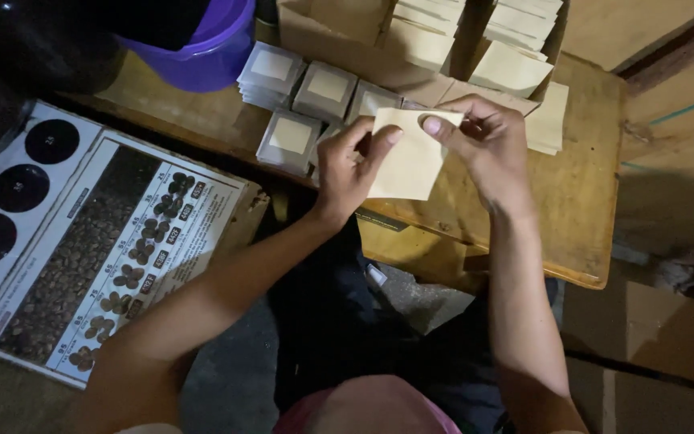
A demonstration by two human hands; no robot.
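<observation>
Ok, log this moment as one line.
left hand: holds tan paper pouch | right hand: pinches pouch top | behind: grey pouch stacks | surface: wooden table

A: Where's the paper pouch (407, 157)?
B: Above the desk (580, 201), between left hand (349, 165) and right hand (483, 137).
A: Around it?
B: Packet stacks (299, 96) behind-left, bucket (210, 48) beyond them, chart (98, 241) far left, box of pouches (443, 36) behind

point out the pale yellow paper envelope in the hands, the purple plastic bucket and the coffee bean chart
pale yellow paper envelope (411, 165), head view, flat middle of its face
purple plastic bucket (206, 52), head view, outer wall
coffee bean chart (90, 241), head view, bean photo strip
</observation>
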